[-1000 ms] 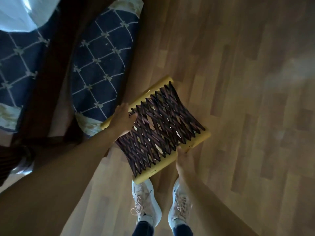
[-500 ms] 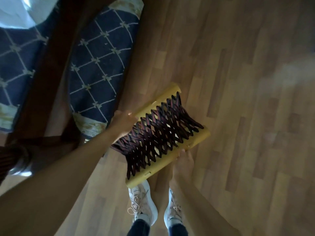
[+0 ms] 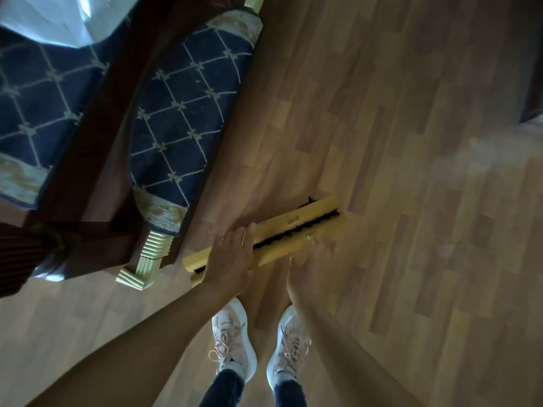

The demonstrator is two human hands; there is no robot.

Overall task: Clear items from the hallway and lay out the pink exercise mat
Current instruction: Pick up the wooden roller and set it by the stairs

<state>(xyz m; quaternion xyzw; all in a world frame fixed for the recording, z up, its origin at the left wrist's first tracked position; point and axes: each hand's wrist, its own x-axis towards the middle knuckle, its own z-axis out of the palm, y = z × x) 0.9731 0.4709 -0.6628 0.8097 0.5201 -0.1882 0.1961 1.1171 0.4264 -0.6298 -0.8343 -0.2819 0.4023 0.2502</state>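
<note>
A folding rack (image 3: 282, 227) made of two yellow wooden bars and dark woven straps is collapsed flat, bars pressed together with the straps squeezed between them. It hangs low over the wooden floor in front of my feet. My left hand (image 3: 232, 257) lies across both bars near their left end and grips them. My right hand (image 3: 308, 265) is blurred, just below the near bar, with its fingertips at the bar's edge; whether it grips is unclear. No pink mat is in view.
A dark wooden chair (image 3: 88, 160) with blue diamond-patterned cushions (image 3: 188, 113) and a gold-coloured leg (image 3: 147, 259) stands at the left, close to the rack. A white bag (image 3: 55, 16) lies at top left. My white shoes (image 3: 235, 339) stand on the laminate floor (image 3: 411, 230).
The rack was spread open with its web of straps stretched; my hands have pushed the two bars together, and it is now folded flat. My right hand has slipped back from the near bar.
</note>
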